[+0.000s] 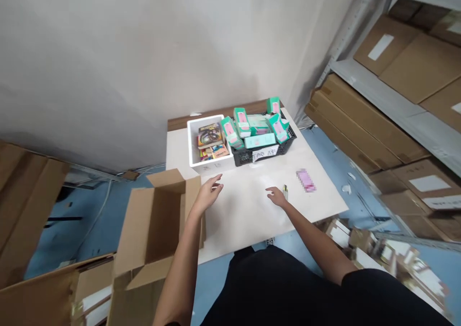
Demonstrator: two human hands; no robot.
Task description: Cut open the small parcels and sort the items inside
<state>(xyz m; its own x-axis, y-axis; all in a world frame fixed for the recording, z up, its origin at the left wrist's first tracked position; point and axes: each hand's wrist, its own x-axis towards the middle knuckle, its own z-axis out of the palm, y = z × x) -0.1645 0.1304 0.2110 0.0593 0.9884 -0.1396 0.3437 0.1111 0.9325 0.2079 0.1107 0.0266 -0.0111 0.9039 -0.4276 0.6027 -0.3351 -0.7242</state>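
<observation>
My left hand (210, 194) hovers over the table's left side with its fingers apart and nothing in it. It is near the front of a white box (212, 164) that holds several books (211, 136). My right hand (276, 196) is over the middle right of the table, fingers stretched out and holding nothing. Close beside it lies a small yellow and black object (285, 191), perhaps a marker. Behind the hands stands a black plastic basket (243, 158) with several green and pink boxes (242, 122) in it, and a handwritten white label on its front.
An open cardboard carton (154, 225) stands at the table's left edge. A blurred pink object (306, 180) lies on the white table (245, 220) at right. Shelves (378, 83) with cartons rise on the right. Small boxes (389, 263) are heaped below them, on the blue floor.
</observation>
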